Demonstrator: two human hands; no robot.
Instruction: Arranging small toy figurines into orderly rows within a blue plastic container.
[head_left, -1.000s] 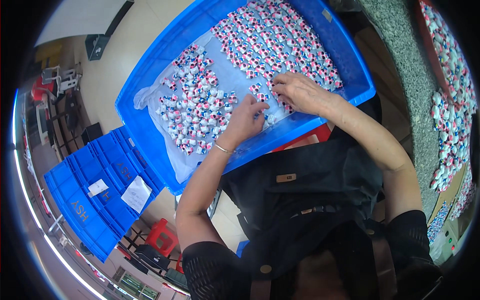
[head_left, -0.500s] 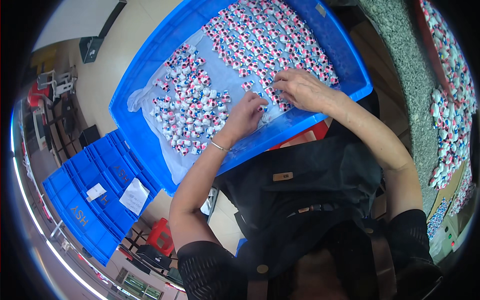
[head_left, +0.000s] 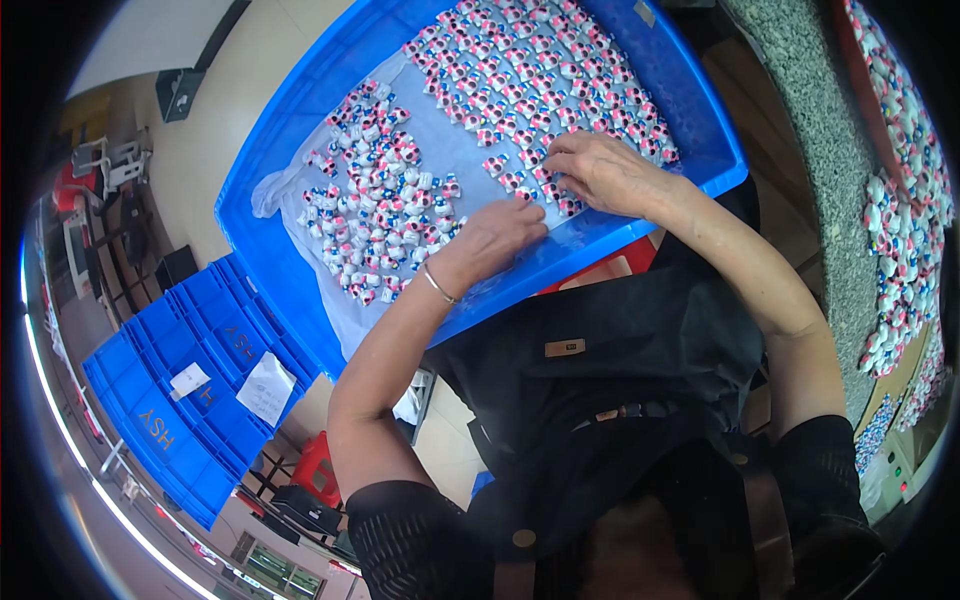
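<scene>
A blue plastic bin (head_left: 290, 130) lined with a thin white sheet (head_left: 440, 130) holds many small cat-like figurines in white, pink and blue. On its right side the figurines (head_left: 540, 75) lie face up in close rows; on the left they form a loose heap (head_left: 385, 210). My left hand (head_left: 495, 240), with a bracelet at the wrist, is closed at the near end of the rows, its fingertips by a figurine (head_left: 526, 193). What it grips is hidden. My right hand (head_left: 612, 178) rests over the rows' near edge, fingers bent and apart, touching figurines.
Stacked blue crates (head_left: 180, 370) with paper labels stand at the left. To the right, a speckled stone counter edge (head_left: 800, 110) runs beside another large pile of figurines (head_left: 895, 240). A red stool (head_left: 318, 468) is at the lower left. A black apron (head_left: 620, 350) covers my lap.
My left hand has turned flatter and shifted slightly nearer to me. The figurines at the near end of the row now show more plainly. My right hand stays almost in place.
</scene>
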